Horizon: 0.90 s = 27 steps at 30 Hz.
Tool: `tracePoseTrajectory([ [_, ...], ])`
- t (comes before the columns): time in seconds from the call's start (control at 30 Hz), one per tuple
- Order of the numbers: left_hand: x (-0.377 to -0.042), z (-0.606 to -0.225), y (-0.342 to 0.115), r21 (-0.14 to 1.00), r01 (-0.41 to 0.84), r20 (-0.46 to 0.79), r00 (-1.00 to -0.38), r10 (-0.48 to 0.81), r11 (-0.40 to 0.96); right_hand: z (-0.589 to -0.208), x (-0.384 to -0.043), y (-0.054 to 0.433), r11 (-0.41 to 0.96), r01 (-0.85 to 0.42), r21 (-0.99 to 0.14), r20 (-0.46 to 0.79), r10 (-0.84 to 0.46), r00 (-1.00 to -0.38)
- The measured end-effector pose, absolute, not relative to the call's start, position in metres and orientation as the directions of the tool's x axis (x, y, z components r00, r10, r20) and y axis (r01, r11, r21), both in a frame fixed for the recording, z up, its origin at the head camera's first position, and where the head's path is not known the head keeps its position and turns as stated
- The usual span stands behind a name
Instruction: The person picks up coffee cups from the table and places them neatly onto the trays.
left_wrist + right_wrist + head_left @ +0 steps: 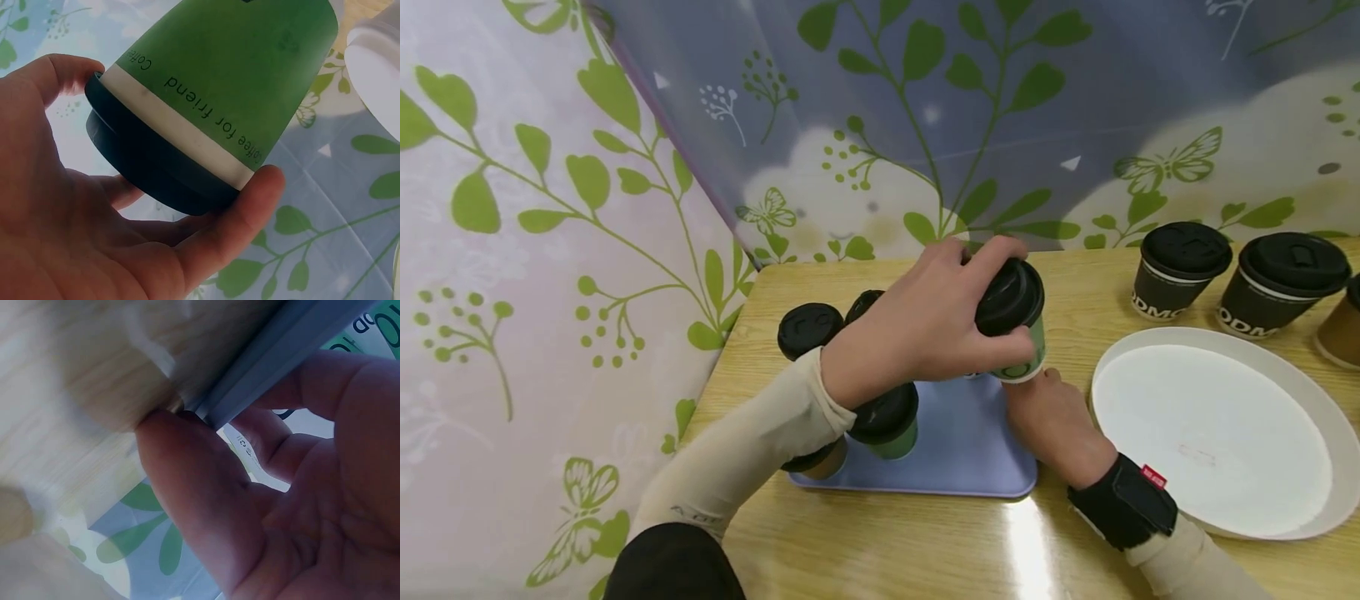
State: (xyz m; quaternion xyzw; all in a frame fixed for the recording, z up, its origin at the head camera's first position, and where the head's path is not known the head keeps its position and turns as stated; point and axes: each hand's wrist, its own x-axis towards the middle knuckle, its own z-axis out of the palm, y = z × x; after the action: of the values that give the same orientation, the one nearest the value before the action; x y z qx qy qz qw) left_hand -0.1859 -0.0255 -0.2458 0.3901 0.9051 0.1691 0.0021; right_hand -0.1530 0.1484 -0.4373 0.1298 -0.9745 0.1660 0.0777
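My left hand (pixel 928 321) grips a green paper coffee cup (pixel 219 81) around its black lid (pixel 150 156), holding it tilted above the far right part of a blue-purple tray (pixel 973 442). "Coffee for friend" is printed on the cup. At the tray's right edge, my right hand (pixel 1054 423) pinches the rim (pixel 269 362) between thumb and fingers. Several lidded cups stand toward the tray's left side, among them a green cup (pixel 897 443) and a brown cup (pixel 829 463). My left forearm partly hides them.
A round white tray (pixel 1210 442) lies on the wooden table (pixel 880 542) to the right. Behind it stand two black lidded cups (pixel 1168 287) and a brown cup (pixel 1341 329) at the frame's edge. Leaf-patterned cloth (pixel 880 150) rises along the back and left.
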Motion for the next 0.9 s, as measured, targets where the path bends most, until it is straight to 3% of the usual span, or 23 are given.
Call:
tracePoseTrajectory([
  [0.3, -0.173, -0.251, -0.037, 0.301, 0.717, 0.126, -0.684, 0.719, 0.629, -0.431, -0.151, 0.148, 0.91, -0.22, -0.35, 0.093, -0.2, -0.975],
  [0.63, -0.166, -0.259, -0.05, 0.245, 0.691, 0.073, -0.712, 0.698, 0.68, -0.437, -0.151, 0.147, 0.938, -0.323, -0.127, 0.23, -0.289, -0.929],
  [0.9, -0.164, -0.268, -0.053, 0.212, 0.704, 0.05, -0.7, 0.712, 0.678, -0.438, -0.153, 0.147, 0.93, -0.341, -0.134, 0.276, -0.296, -0.915],
])
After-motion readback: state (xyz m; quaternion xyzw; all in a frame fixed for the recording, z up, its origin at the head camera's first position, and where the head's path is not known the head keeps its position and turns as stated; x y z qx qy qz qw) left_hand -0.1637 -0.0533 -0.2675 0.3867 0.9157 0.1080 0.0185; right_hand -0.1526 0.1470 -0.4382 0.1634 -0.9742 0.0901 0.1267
